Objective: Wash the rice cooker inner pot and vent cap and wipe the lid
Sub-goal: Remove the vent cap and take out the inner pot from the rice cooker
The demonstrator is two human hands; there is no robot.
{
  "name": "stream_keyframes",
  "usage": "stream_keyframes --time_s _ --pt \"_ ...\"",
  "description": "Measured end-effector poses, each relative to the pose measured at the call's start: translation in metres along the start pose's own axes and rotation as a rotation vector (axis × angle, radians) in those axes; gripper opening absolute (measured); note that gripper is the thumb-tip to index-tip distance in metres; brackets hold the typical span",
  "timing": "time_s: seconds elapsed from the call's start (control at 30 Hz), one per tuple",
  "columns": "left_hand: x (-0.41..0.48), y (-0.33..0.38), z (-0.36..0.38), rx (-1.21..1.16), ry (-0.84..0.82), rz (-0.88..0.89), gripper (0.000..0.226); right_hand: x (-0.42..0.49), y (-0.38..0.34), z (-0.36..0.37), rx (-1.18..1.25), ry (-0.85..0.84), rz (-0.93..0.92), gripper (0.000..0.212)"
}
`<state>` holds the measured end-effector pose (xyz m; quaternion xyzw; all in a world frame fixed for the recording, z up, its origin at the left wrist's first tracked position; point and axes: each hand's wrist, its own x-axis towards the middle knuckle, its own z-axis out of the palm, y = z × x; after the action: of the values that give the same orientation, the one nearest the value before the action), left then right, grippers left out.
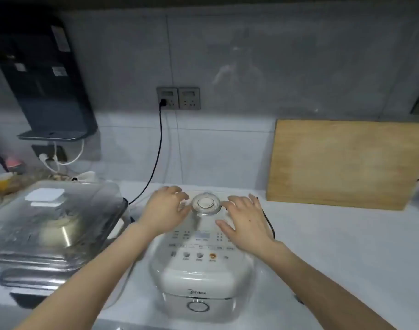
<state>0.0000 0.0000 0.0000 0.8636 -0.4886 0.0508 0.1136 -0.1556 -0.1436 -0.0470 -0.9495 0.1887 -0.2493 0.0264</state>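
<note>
Far out beyond my left hand (164,210) sits the big steel-lidded steamer (53,222), close enough to knock with an elbow. My left hand lies loose on the rice cooker lid (201,244), fingers spread, gripping nothing. Just off its fingertips, between both hands, there's the vent cap (206,203), seated in the lid. My right hand (247,222) is flat and released on the other side of the cap. The lid's down, so the inner pot must be under my palms, out of sight.

Behind my left hand, a black cord (159,144) runs up to the wall socket (166,98). If that's the cooker's, wet wiping is risky. Tugging the cap crooked could jam it, or skid the cooker across the smooth worktop (346,246). Past my right hand, a cutting board (341,163) leans against the wall.
</note>
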Motion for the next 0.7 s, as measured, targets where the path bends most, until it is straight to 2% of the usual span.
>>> stream_keyframes --time_s 0.03,0.1,0.13,0.33,0.47,0.53,0.63,0.7 --pt "0.002 -0.011 0.008 -0.026 -0.038 -0.023 0.059 0.003 -0.005 0.016 -0.013 0.029 0.032 0.055" --pt "0.011 -0.036 0.023 -0.089 -0.101 -0.028 0.048 0.014 -0.021 0.036 0.049 -0.032 0.148 0.059" --pt "0.012 -0.041 0.027 -0.121 -0.143 -0.042 0.051 0.017 -0.026 0.040 0.078 -0.096 0.210 0.059" --pt "0.046 -0.064 0.045 -0.224 -0.324 -0.014 0.084 0.057 -0.033 0.084 0.036 -0.107 0.377 0.077" --pt "0.061 -0.065 0.059 -0.241 -0.450 0.022 0.095 0.076 -0.032 0.102 -0.086 -0.126 0.429 0.086" --pt "0.066 -0.065 0.067 -0.257 -0.480 0.021 0.104 0.080 -0.033 0.104 -0.111 -0.144 0.394 0.089" --pt "0.071 -0.067 0.074 -0.270 -0.493 0.025 0.112 0.087 -0.032 0.104 -0.032 -0.187 0.380 0.089" --pt "0.072 -0.070 0.076 -0.271 -0.497 0.035 0.112 0.087 -0.029 0.107 0.020 -0.135 0.362 0.084"
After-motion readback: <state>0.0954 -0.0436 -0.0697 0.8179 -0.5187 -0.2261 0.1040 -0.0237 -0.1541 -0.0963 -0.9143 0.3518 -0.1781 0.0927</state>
